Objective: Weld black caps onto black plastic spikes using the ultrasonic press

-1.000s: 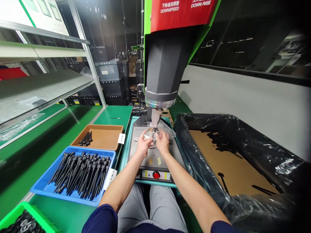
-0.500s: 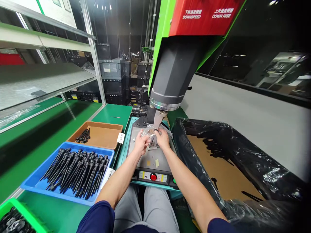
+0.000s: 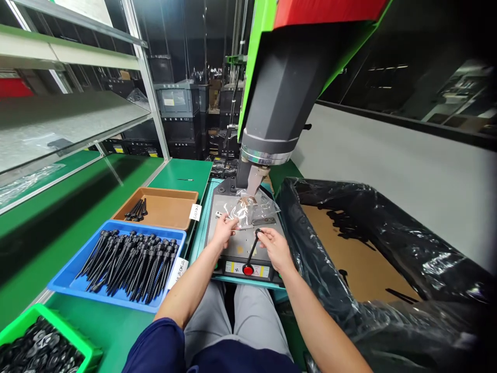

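My right hand [image 3: 274, 247] pinches the top of a thin black rod [image 3: 252, 249], which hangs down over the machine's grey base plate [image 3: 235, 247]. My left hand [image 3: 223, 228] is closed on the edge of a clear plastic bag [image 3: 248, 210] that lies on the plate under the machine's metal horn [image 3: 252, 182]. A small metal fixture [image 3: 264, 221] sits on the plate between my hands. A red button [image 3: 248, 270] is on the front panel just below the rod.
A blue tray [image 3: 73, 274] of several black rods stands to my left, with a brown tray [image 3: 171, 209] behind it and a green bin [image 3: 83, 348] of black rings in front. A box lined with black plastic [image 3: 373, 243] fills the right. Metal shelving [image 3: 66, 124] runs along the left.
My right hand has drawn back from under the horn toward me with the black rod in it. My left hand stays at the bag. The camera has tilted down a little.
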Demonstrator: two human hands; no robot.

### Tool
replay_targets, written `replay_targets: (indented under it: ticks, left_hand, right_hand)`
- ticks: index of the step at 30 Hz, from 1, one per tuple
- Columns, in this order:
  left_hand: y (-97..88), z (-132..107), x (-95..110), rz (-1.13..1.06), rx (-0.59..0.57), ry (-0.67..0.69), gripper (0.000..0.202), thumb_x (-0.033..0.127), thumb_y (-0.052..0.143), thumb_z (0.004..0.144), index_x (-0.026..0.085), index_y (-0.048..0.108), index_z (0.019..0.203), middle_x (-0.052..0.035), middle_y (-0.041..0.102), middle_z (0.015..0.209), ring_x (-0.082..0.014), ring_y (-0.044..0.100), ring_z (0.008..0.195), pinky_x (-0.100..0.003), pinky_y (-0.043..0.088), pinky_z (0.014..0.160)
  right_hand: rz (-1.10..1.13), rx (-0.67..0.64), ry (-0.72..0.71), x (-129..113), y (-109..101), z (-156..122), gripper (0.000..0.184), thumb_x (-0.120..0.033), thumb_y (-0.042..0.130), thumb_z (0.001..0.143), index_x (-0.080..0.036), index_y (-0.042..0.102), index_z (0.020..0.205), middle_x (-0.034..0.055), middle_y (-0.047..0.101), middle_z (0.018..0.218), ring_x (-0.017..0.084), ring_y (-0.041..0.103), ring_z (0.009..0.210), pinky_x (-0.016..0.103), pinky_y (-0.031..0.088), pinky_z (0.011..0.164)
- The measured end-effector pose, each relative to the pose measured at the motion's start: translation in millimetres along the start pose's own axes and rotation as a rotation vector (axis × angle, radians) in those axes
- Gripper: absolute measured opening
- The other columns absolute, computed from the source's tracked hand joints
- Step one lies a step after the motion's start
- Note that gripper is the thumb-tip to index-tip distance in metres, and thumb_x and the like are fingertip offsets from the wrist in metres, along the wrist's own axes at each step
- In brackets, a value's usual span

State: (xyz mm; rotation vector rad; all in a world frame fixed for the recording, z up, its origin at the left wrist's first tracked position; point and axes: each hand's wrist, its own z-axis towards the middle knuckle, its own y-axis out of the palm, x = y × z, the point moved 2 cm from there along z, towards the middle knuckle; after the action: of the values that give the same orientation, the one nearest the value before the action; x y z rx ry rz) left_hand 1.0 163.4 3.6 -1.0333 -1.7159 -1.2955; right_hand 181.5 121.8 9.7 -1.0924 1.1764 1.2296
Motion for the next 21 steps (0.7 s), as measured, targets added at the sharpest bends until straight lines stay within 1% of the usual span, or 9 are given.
replay_targets:
  ticks: [2, 4, 5, 7, 11, 13, 15, 18, 21]
  left_hand:
    - [-10.3, -10.7, -5.9, 0.1, 0.117, -0.018, 0.066, 0.032, 0.073, 0.072, 0.014, 0.047, 0.129, -0.0071, 0.064, 0.094, -0.0116, 0.064, 0.068, -0.018, 0.037, 0.049]
    - [-20.2, -27.7, -11.5, 0.189, 0.244, 0.055, 0.063, 0.032, 0.07, 0.074, 0.013, 0.047, 0.129, -0.009, 0.065, 0.098, -0.0122, 0.064, 0.074, -0.02, 0.042, 0.056]
    - [-23.3, -38.1, -13.9, 0.226, 0.271, 0.118, 0.059, 0.031, 0.069, 0.075, 0.013, 0.049, 0.127, -0.0091, 0.065, 0.099, -0.0119, 0.063, 0.075, -0.021, 0.044, 0.06]
    - [-24.0, -60.4, -17.9, 0.292, 0.215, 0.236, 0.049, 0.029, 0.068, 0.076, 0.013, 0.055, 0.12, -0.0093, 0.066, 0.1, -0.012, 0.063, 0.078, -0.023, 0.047, 0.066]
    - [-9.9, -95.6, -20.7, 0.42, -0.074, 0.33, 0.038, 0.028, 0.068, 0.076, 0.015, 0.063, 0.111, -0.0115, 0.067, 0.106, -0.0168, 0.063, 0.09, -0.025, 0.05, 0.071]
    - [-2.5, -104.3, -20.0, 0.471, -0.17, 0.358, 0.038, 0.028, 0.068, 0.077, 0.017, 0.064, 0.113, -0.0106, 0.067, 0.11, -0.0172, 0.063, 0.089, -0.026, 0.051, 0.071]
    - [1.9, -109.2, -18.9, 0.525, -0.218, 0.391, 0.032, 0.03, 0.067, 0.079, 0.018, 0.066, 0.109, -0.0083, 0.069, 0.107, -0.0163, 0.063, 0.085, -0.027, 0.051, 0.072]
    - [1.5, -117.8, -15.6, 0.636, -0.21, 0.45, 0.02, 0.031, 0.065, 0.082, 0.018, 0.07, 0.096, -0.0048, 0.07, 0.089, -0.0157, 0.062, 0.079, -0.027, 0.05, 0.073]
    - [-8.0, -131.3, -6.9, 0.72, -0.187, 0.466, 0.019, 0.032, 0.065, 0.082, 0.018, 0.072, 0.091, -0.0029, 0.069, 0.081, -0.0147, 0.06, 0.073, -0.026, 0.048, 0.071]
  right_hand:
    - [-0.029, 0.0, -0.061, -7.3, -1.4, -9.1, 0.051, -0.05, 0.075, 0.069, -0.016, 0.066, 0.106, 0.0093, 0.069, 0.09, 0.021, 0.063, 0.079, 0.029, 0.051, 0.058]
    - [-0.096, -0.018, -0.15, -15.4, -1.0, -17.3, 0.048, -0.046, 0.074, 0.071, -0.018, 0.067, 0.109, 0.0081, 0.067, 0.094, 0.019, 0.062, 0.076, 0.029, 0.051, 0.059]
    - [-0.131, -0.039, -0.207, -19.6, 0.1, -21.5, 0.044, -0.044, 0.074, 0.072, -0.019, 0.068, 0.108, 0.0076, 0.065, 0.096, 0.018, 0.061, 0.075, 0.029, 0.051, 0.06]
    - [-0.183, -0.081, -0.32, -27.2, 3.6, -29.9, 0.035, -0.04, 0.074, 0.074, -0.021, 0.07, 0.103, 0.0069, 0.064, 0.098, 0.018, 0.061, 0.076, 0.03, 0.052, 0.062]
    - [-0.198, -0.099, -0.442, -35.7, 12.7, -42.8, 0.026, -0.035, 0.075, 0.076, -0.024, 0.07, 0.099, 0.0057, 0.063, 0.095, 0.019, 0.061, 0.079, 0.032, 0.053, 0.067]
    - [-0.154, -0.108, -0.432, -35.4, 17.7, -46.2, 0.027, -0.036, 0.075, 0.076, -0.024, 0.07, 0.099, 0.0057, 0.063, 0.096, 0.019, 0.061, 0.081, 0.033, 0.054, 0.069]
    - [-0.06, -0.111, -0.373, -33.2, 22.0, -48.2, 0.029, -0.037, 0.076, 0.074, -0.024, 0.069, 0.098, 0.0056, 0.063, 0.095, 0.02, 0.062, 0.084, 0.034, 0.054, 0.072]
    - [0.144, -0.1, -0.192, -29.3, 25.7, -51.4, 0.034, -0.04, 0.077, 0.072, -0.022, 0.068, 0.099, 0.0042, 0.066, 0.088, 0.018, 0.063, 0.075, 0.033, 0.055, 0.069]
    - [0.294, -0.115, -0.042, -26.7, 24.6, -54.2, 0.046, -0.037, 0.078, 0.07, -0.022, 0.063, 0.111, 0.0061, 0.069, 0.099, 0.017, 0.065, 0.076, 0.032, 0.055, 0.066]
